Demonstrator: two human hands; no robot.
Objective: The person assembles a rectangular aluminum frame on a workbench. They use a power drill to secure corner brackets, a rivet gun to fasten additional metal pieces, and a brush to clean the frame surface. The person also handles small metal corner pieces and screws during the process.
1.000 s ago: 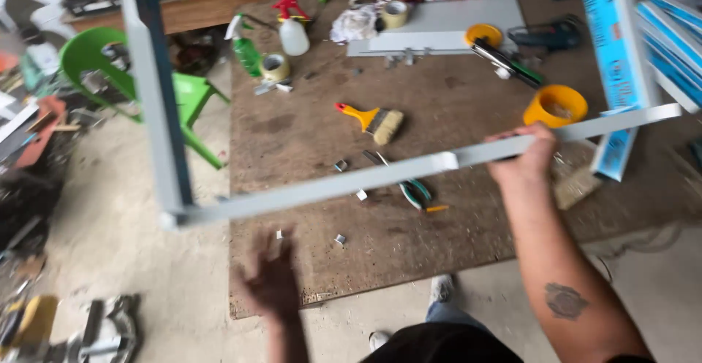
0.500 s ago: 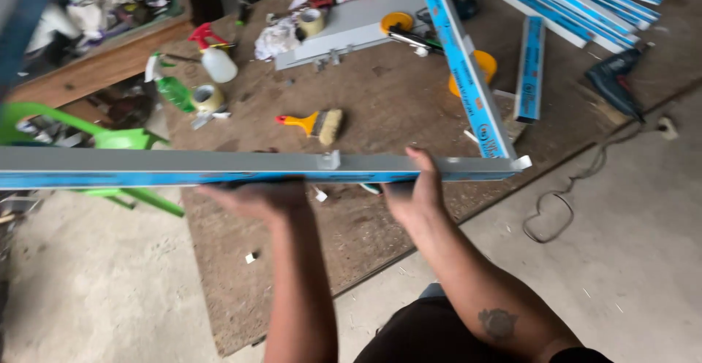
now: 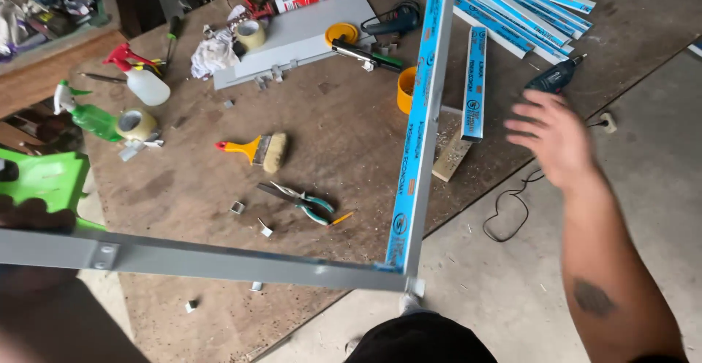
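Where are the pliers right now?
In the head view, the pliers lie on the brown board, below the paintbrush, left of the blue-filmed frame bar.

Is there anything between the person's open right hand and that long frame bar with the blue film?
Nothing visible. The right hand hangs open in the air to the right of the blue-filmed frame bar. Only a short blue-filmed strip and a drill lie on the board far below that gap.
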